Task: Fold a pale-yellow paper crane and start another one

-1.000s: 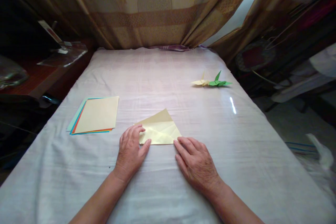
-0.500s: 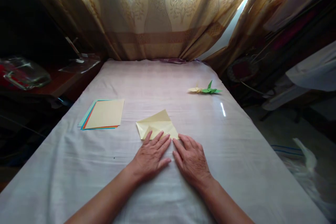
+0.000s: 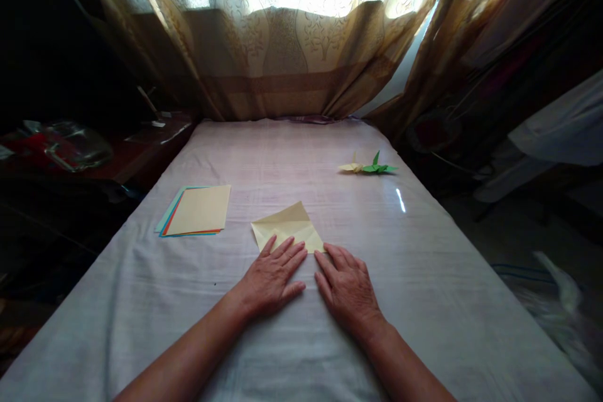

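Head view: a cloth-covered table [image 3: 424, 301] was seen, with a paper stack [image 3: 200, 210] lying left. Both flat, spread-fingered hands, left hand [image 3: 271, 276] and right hand [image 3: 346, 286], were pressed on the folded yellow sheet [image 3: 287, 229]'s near edge at centre.

Folded sheet [image 3: 287, 229]: pale yellow paper, matt, smooth w/ sharp creases. Paper stack [image 3: 198, 211]: thin coloured sheets, matt, flat. Two small folded figures [image 3: 368, 166], yellow & green, also paper, crisp edges. Bench [image 3: 424, 276] covered w/ whitish cloth, matt, fine weave, wrinkled; one glossy streak near its right edge. Curtains [image 3: 282, 63]: thin patterned fabric, semi-sheer up top. Side shelf [image 3: 136, 160]: dark wood, clear shiny plastic on it.
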Action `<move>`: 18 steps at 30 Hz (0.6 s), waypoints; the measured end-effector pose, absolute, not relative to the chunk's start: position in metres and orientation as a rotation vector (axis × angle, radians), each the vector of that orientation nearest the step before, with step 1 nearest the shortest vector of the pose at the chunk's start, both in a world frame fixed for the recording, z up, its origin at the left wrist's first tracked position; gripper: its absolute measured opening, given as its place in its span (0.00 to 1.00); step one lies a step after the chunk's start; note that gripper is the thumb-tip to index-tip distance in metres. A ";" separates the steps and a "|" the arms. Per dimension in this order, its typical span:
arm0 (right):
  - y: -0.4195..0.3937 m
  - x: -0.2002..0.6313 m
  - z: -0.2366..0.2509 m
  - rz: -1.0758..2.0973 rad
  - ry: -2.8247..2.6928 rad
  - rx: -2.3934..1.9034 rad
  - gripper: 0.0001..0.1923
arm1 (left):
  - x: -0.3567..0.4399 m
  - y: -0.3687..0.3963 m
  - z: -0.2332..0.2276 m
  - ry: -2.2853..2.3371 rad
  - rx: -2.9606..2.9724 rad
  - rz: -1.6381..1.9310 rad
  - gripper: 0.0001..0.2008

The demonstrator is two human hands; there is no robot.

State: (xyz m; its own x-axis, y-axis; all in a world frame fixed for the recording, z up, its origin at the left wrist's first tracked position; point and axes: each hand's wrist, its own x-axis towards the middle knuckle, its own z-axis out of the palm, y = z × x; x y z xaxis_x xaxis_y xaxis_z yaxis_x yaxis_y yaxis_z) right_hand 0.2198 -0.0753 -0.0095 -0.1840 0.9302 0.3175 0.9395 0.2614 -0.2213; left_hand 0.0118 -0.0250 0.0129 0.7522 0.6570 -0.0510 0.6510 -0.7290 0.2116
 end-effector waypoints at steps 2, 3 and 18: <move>-0.075 0.220 -0.009 -0.027 -2.152 -1.707 0.17 | 0.005 -0.022 0.014 1.030 2.745 0.010 0.32; -0.076 0.220 -0.009 -0.027 -2.150 -1.708 0.17 | 0.002 -0.021 0.014 1.028 2.746 -0.006 0.33; -0.076 0.220 -0.009 -0.056 -2.145 -1.700 0.17 | -0.032 -0.009 0.015 0.980 2.768 -0.016 0.32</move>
